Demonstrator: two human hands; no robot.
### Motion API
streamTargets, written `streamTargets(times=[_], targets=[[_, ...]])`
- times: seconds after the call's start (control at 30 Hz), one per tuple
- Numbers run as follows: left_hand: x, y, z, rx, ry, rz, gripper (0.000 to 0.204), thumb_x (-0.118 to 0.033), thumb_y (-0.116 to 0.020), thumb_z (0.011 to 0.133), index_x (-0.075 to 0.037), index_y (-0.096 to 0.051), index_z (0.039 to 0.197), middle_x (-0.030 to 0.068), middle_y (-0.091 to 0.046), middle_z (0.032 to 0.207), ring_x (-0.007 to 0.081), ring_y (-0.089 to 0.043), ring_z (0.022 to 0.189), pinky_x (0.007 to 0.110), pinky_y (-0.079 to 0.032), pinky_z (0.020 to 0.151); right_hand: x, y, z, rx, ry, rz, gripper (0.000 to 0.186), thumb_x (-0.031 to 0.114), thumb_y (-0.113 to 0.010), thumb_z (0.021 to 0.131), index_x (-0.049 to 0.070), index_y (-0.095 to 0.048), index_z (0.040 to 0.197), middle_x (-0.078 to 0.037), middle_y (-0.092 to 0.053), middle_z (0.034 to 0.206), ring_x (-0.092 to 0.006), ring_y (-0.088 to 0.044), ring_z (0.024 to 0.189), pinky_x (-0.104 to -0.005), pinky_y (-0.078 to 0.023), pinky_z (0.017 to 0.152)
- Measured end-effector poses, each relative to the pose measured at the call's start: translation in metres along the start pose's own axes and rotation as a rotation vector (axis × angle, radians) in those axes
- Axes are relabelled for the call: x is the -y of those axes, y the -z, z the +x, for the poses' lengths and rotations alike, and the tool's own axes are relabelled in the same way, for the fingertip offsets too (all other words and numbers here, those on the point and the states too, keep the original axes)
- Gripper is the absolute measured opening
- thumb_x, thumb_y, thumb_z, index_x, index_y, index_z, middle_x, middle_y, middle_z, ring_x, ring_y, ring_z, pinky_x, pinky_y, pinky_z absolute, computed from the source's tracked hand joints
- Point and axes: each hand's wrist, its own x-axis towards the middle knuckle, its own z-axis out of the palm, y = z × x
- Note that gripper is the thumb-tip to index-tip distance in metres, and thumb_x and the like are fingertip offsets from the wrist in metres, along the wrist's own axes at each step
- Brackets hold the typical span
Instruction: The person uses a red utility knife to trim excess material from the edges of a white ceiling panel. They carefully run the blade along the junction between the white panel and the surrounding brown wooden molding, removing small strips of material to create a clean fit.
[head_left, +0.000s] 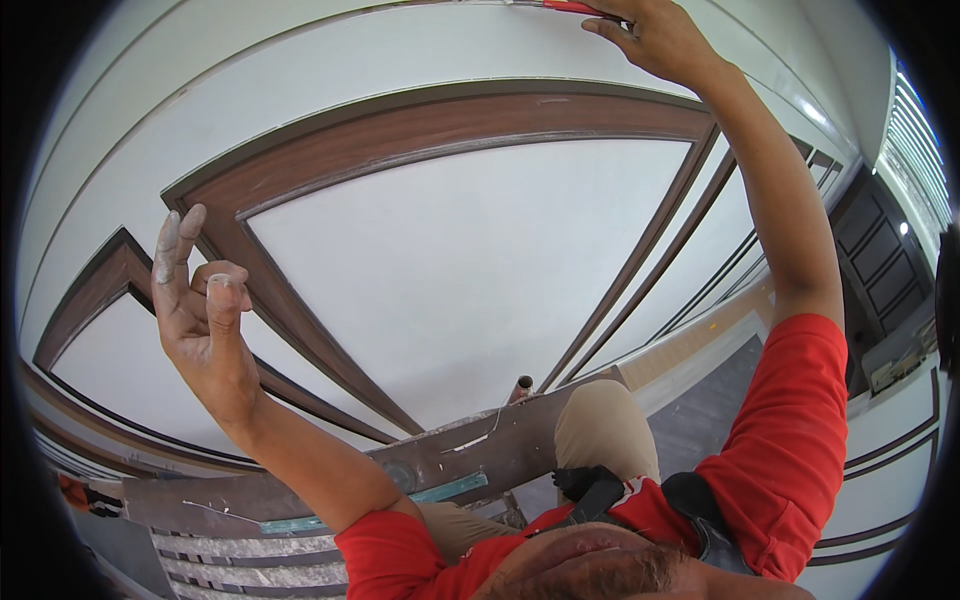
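Two hands, well apart. Right hand (670,45) is stretched overhead, fingers closed on one red-handled tool (575,7) at the upper edge of view, by the white wall (330,70); long reach presumably because it's used that high. Tip contact: can't tell. Left hand (210,345) is up near a corner of the large brown frame (450,115), nothing visible in it, fingers part curled; likely held clear so white-smeared fingertips don't mark anything, maybe balance too. Counts: one tool, one white panel (470,250) inside the large frame, a second brown frame (92,295) to its left, one plank (185,500) below, one pipe end (522,388) by its far edge. Teal strip (450,487) runs along the plank, partly behind the left forearm (310,450); one piece or two, can't tell.
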Motion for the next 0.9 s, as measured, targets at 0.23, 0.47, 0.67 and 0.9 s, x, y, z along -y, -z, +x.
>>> streamTargets(times=[0.23, 0.47, 0.67, 0.9], targets=[[0.000, 0.002, -0.001, -0.006, -0.012, -0.023, 0.078, -0.036, -0.082, 0.085, 0.005, -0.052, 0.145, 0.0245, -0.063, 0.136, 0.0064, -0.058, 0.068, 0.019, -0.048, 0.066, 0.020, 0.008, 0.005, 0.101, -0.105, -0.070, 0.041, 0.031, -0.058, 0.104, 0.017, -0.061, 0.143, -0.016, -0.071, 0.110, -0.0310, -0.067, 0.099, -0.0459, -0.053, 0.091], [0.002, -0.003, 0.000, 0.058, -0.053, 0.029, 0.079, -0.040, -0.077, 0.090, 0.008, -0.049, 0.146, 0.0246, -0.060, 0.139, 0.0095, -0.058, 0.072, 0.021, -0.047, 0.063, -0.003, -0.054, -0.010, -0.328, 0.090, -0.376, 0.042, 0.027, -0.061, 0.101, 0.025, -0.060, 0.143, -0.013, -0.065, 0.091, -0.0293, -0.064, 0.085, -0.0417, -0.054, 0.078], [-0.003, -0.009, -0.001, 0.021, 0.004, 0.013, 0.082, -0.035, -0.084, 0.081, 0.006, -0.052, 0.144, 0.0210, -0.063, 0.137, 0.0076, -0.058, 0.071, 0.018, -0.047, 0.061, 0.009, -0.037, -0.017, -0.242, -0.008, 0.138, 0.041, 0.029, -0.062, 0.102, 0.017, -0.063, 0.140, -0.019, -0.070, 0.098, -0.0325, -0.068, 0.086, -0.0450, -0.055, 0.080], [0.004, -0.007, -0.002, 0.061, -0.027, 0.026, 0.078, -0.039, -0.081, 0.086, 0.003, -0.052, 0.146, 0.0238, -0.061, 0.139, 0.0086, -0.061, 0.075, 0.019, -0.048, 0.062, 0.010, -0.023, -0.007, -0.112, 0.002, 0.037, 0.042, 0.031, -0.060, 0.103, 0.013, -0.063, 0.140, -0.020, -0.071, 0.096, -0.0337, -0.069, 0.084, -0.0458, -0.055, 0.081]])
